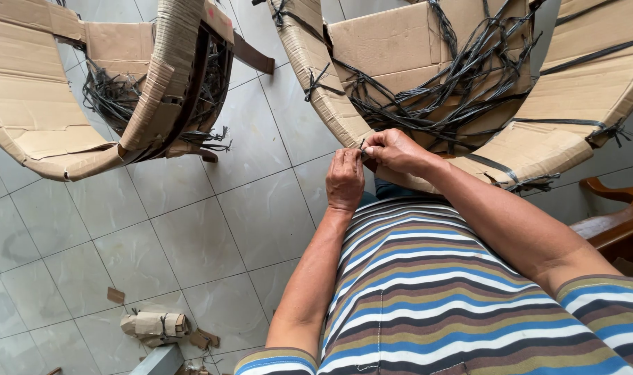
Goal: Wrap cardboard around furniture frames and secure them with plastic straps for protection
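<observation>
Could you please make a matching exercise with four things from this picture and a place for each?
Things:
1. left hand
2. right hand
3. cardboard bundle
4. wooden armrest

Places:
A. on the tiles, lower left
B. at the right edge
C. on the black strap, higher and to the right of the other hand
D. on the black strap, beside the striped shirt's top

Pairs: 1-D, 2-C, 3-A, 4-B

The wrapping [414,48] was matt brown cardboard, bound with dull black plastic straps [462,76]; the floor [191,229] was glossy grey tile, the armrest [612,222] polished wood.
</observation>
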